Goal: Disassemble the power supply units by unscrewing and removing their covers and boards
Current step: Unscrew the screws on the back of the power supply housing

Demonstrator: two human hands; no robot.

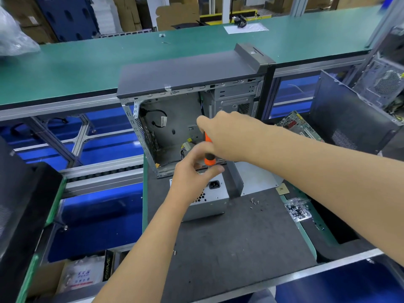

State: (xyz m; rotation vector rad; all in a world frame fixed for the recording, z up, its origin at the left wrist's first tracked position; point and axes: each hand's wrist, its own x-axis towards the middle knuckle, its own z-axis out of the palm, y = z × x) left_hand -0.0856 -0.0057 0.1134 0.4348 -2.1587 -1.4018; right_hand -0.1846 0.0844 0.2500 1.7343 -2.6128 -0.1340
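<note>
We see a silver, vented power supply unit point(215, 199) on the dark mat point(240, 248); above it our right hand point(227, 136) grips an orange-black screwdriver point(208, 153), left hand point(194, 173) curled around its lower end.

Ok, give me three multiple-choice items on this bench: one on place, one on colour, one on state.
1. Where does the power supply unit sit?
A. on the dark mat in front of the open computer case
B. inside the case
C. on the green conveyor

2. What colour is the screwdriver handle?
A. blue
B. orange and black
C. yellow

3. What is the right hand doing?
A. resting flat on the mat
B. lifting the motherboard
C. gripping the screwdriver

Answers: 1 A, it stands on the mat below the case. 2 B, both colours show between the hands. 3 C, its fingers wrap the handle.
</note>
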